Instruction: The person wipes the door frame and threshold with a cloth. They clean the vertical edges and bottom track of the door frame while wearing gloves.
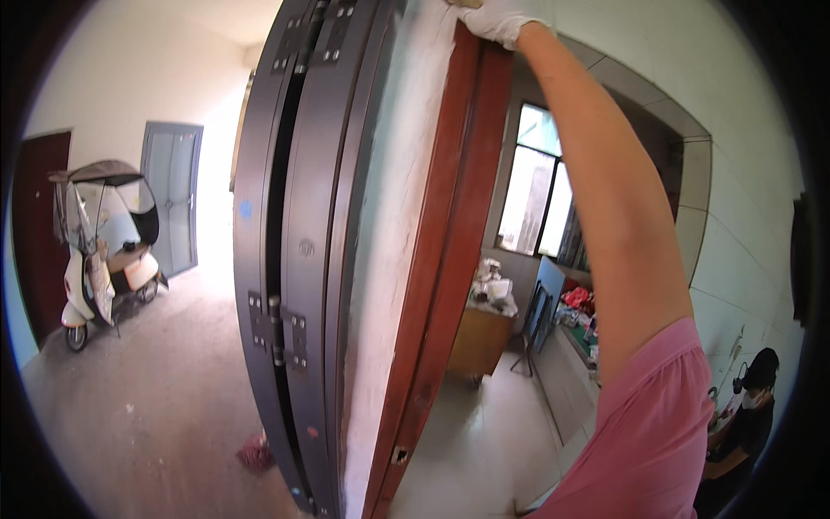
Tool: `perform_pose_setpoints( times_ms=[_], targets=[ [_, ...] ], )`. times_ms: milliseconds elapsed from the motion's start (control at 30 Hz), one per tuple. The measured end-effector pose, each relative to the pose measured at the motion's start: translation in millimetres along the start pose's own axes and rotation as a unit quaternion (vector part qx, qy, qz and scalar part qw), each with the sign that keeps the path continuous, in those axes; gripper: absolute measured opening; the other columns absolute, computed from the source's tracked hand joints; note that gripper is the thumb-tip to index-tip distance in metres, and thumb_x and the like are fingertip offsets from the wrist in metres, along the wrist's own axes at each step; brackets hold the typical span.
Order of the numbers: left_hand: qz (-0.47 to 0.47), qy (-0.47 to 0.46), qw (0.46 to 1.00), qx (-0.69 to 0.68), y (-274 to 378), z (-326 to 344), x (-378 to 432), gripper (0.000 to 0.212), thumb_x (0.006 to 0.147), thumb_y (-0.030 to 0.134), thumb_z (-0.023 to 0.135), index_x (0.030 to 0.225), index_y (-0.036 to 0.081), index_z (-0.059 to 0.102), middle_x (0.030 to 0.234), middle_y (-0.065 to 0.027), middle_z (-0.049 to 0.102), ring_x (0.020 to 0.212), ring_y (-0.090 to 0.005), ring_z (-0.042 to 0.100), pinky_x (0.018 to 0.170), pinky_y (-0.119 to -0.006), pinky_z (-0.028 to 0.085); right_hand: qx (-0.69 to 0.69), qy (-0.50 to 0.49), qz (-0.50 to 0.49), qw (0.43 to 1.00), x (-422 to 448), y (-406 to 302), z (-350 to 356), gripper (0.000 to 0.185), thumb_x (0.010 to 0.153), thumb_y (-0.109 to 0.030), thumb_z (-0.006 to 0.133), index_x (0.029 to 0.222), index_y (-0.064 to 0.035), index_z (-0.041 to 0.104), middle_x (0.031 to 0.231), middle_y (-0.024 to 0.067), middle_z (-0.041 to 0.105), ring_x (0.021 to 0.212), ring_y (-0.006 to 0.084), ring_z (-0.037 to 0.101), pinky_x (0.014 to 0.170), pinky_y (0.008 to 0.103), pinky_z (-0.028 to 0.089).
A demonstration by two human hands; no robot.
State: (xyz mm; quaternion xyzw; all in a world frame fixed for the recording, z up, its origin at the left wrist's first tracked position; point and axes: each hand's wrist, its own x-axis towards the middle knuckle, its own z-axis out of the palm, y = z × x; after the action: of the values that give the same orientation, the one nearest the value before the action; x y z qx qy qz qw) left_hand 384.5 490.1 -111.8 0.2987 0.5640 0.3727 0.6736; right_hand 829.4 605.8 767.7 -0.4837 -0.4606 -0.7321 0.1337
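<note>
My right hand (498, 23), in a whitish glove, is raised to the upper part of a reddish-brown wooden door frame (447, 214). A small tan thing (465, 2), perhaps a cloth or sponge, shows at its fingers, cut off by the picture's top edge; the grip on it is unclear. The pink sleeve (648, 415) of that arm fills the lower right. Left of the wooden frame run a strip of whitish wall (389, 259) and a dark metal folding door (311, 214) with hinges (277, 331). My left hand is out of view.
A scooter with a canopy (110, 259) stands at left near a grey metal door (172, 194). A reddish bundle (256, 452) lies on the floor. Beyond the frame are a wooden cabinet (480, 340) and a folded table (545, 305). A masked person (742, 428) is at lower right.
</note>
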Motion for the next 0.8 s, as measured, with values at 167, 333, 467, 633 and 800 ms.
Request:
perform_pose_setpoints(
  times_ms=[167,333,467,633,800],
  targets=[
    [0.097,-0.008,0.987,0.13,-146,-70,114,0.054,0.085,0.01,0.065,0.137,-0.003,0.057,0.092,-0.0039,0.067,0.075,-0.0064,0.057,0.067,-0.024,0.048,0.091,-0.01,-0.053,0.994,-122,-99,-41,0.053,0.074,-0.027,0.071,0.126,-0.019,0.067,0.132,0.0293,0.052,0.117,0.0484,0.052,0.101,0.0519,0.043],
    [0.015,-0.086,0.956,0.282,-76,10,26,0.06,0.082,0.014,0.068,0.137,-0.007,0.054,0.107,-0.0145,0.07,0.1,-0.0157,0.065,0.089,-0.032,0.051,0.076,-0.191,-0.13,0.97,-338,-184,-66,0.062,0.082,-0.061,0.062,0.139,-0.0371,0.056,0.145,0.0175,0.043,0.112,0.0438,0.049,0.086,0.0561,0.044],
    [0.022,-0.061,0.951,0.303,-124,-46,5,0.064,0.082,0.014,0.071,0.139,-0.006,0.051,0.117,-0.017,0.069,0.103,-0.0206,0.067,0.093,-0.033,0.051,0.165,-0.256,-0.216,0.928,-495,-272,-78,0.05,0.084,-0.051,0.064,0.128,-0.0279,0.065,0.125,0.0104,0.047,0.115,0.0393,0.043,0.1,0.0612,0.036],
    [-0.058,-0.02,0.914,0.401,-148,-80,-41,0.067,0.08,0.019,0.074,0.141,-0.001,0.052,0.115,-0.0238,0.067,0.105,-0.0321,0.067,0.095,-0.039,0.051,0.306,-0.335,-0.314,0.834,-616,-354,-96,0.041,0.074,-0.03,0.073,0.11,-0.0122,0.071,0.117,0.0079,0.052,0.122,0.033,0.041,0.101,0.058,0.036],
    [-0.074,0.027,0.914,0.399,-165,-81,-64,0.067,0.081,0.018,0.072,0.142,0.001,0.051,0.113,-0.0237,0.066,0.107,-0.0325,0.065,0.096,-0.04,0.05,0.251,-0.326,-0.505,0.759,-725,-436,-110,0.045,0.088,-0.023,0.054,0.13,-0.0086,0.061,0.135,0.0066,0.05,0.13,0.0298,0.037,0.105,0.0573,0.034]
  ],
)
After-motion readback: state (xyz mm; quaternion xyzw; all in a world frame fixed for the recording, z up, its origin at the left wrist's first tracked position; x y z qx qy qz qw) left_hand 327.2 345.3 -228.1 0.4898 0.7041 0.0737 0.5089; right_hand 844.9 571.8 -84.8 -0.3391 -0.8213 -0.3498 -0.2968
